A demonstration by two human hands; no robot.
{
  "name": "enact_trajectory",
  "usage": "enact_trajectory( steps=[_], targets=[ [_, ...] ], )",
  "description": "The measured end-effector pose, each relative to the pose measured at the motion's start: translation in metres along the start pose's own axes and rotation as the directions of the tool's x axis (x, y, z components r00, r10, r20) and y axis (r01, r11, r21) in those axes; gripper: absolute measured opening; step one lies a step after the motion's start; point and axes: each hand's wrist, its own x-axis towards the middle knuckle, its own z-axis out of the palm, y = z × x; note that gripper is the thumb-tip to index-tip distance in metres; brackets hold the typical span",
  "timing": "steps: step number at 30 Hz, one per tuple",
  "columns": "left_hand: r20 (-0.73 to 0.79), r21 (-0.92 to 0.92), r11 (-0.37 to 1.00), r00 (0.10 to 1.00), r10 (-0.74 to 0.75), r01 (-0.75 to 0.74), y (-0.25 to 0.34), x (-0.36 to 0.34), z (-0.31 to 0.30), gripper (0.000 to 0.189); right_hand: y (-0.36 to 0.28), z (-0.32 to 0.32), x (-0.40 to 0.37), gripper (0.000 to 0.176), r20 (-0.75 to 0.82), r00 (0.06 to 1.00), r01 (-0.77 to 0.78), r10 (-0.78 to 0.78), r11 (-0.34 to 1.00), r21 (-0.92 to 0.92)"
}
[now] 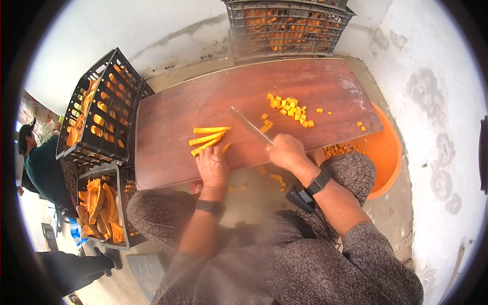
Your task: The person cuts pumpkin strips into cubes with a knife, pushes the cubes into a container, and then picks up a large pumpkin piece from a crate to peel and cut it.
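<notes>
My right hand point(286, 151) grips the handle of a long knife point(250, 125) whose blade points up and left over a reddish wooden board point(173, 117). My left hand point(212, 163) rests at the board's near edge, fingertips touching a few long orange strips point(208, 137) lying side by side. A heap of small orange cubes point(291, 109) lies further back on the board, to the right of the blade tip. Both wrists carry dark bands.
An orange basin point(386, 152) with cubes sits under the board's right end. Black crates with orange pieces stand at left point(99, 114), lower left point(101, 203) and at the back point(287, 25). Another person point(43, 168) sits at far left. White floor lies to the right.
</notes>
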Motion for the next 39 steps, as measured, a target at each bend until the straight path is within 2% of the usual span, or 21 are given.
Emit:
enact_trajectory(
  steps=[1,3,4,5,7,9,10,12,14,18,22,27,33,36,39],
  targets=[
    [0.0,-0.001,1.0,1.0,0.002,-0.002,0.004,0.0,0.001,0.021,0.0,0.0,0.0,0.033,-0.001,1.0,-0.002,0.002,1.0,0.0],
    [0.036,-0.138,0.987,0.995,0.092,-0.086,0.016,0.002,0.005,0.019,0.001,0.001,0.001,0.033,-0.007,1.0,0.011,-0.011,1.0,-0.02],
    [0.002,-0.135,0.983,0.992,0.129,-0.127,0.021,0.004,0.009,0.022,0.001,0.001,0.001,0.033,-0.009,1.0,0.009,-0.01,1.0,-0.022],
    [0.002,-0.139,0.982,0.992,0.13,-0.128,0.027,0.006,0.012,0.022,0.001,0.002,0.001,0.032,-0.018,1.0,0.001,-0.001,1.0,-0.012],
    [-0.02,-0.279,0.952,0.992,0.123,-0.124,0.04,0.01,0.016,0.029,0.004,0.001,0.003,0.032,-0.03,0.999,-0.012,0.012,1.0,-0.008],
    [0.016,-0.33,0.936,0.99,0.14,-0.126,0.046,0.013,0.02,0.032,0.007,0.002,0.006,0.033,0.008,0.996,-0.088,0.088,0.991,0.101],
    [0.008,-0.346,0.93,0.991,0.137,-0.126,0.049,0.014,0.021,0.034,0.01,0.003,0.007,0.033,0.007,0.996,-0.091,0.091,0.991,0.097],
    [0.0,-0.368,0.922,0.991,0.131,-0.122,0.052,0.015,0.02,0.036,0.014,0.002,0.005,0.036,-0.11,0.994,-0.022,0.023,1.0,0.016],
    [-0.076,-0.412,0.892,0.982,0.17,-0.186,0.054,0.012,0.015,0.039,0.017,-0.002,0.002,0.036,-0.1,0.994,-0.037,0.039,0.999,0.017],
    [-0.004,-0.411,0.898,0.985,0.17,-0.157,0.056,0.01,0.008,0.039,0.016,-0.005,-0.003,0.037,-0.104,0.993,-0.043,0.052,0.995,0.085],
    [-0.055,-0.449,0.864,0.973,0.225,-0.226,0.058,0.016,0.017,0.04,0.008,-0.012,-0.012,0.036,-0.041,0.997,-0.064,0.068,0.995,0.082],
    [-0.063,-0.447,0.861,0.969,0.24,-0.243,0.062,0.02,0.017,0.04,0.009,-0.01,-0.017,0.035,-0.086,0.996,0.04,-0.039,0.999,0.007],
    [-0.094,-0.485,0.835,0.965,0.245,-0.26,0.06,0.022,0.017,0.04,0.01,-0.008,-0.016,0.035,-0.06,0.998,0.031,-0.035,0.997,-0.067],
    [-0.093,-0.52,0.818,0.968,0.233,-0.247,0.058,0.023,0.017,0.036,0.007,-0.011,-0.018,0.035,-0.047,0.999,0.007,-0.009,0.999,-0.042],
    [-0.097,-0.522,0.814,0.966,0.241,-0.256,0.058,0.024,0.016,0.042,0.008,-0.011,-0.019,0.035,-0.041,0.999,0.014,-0.016,0.998,-0.06]
  ],
)
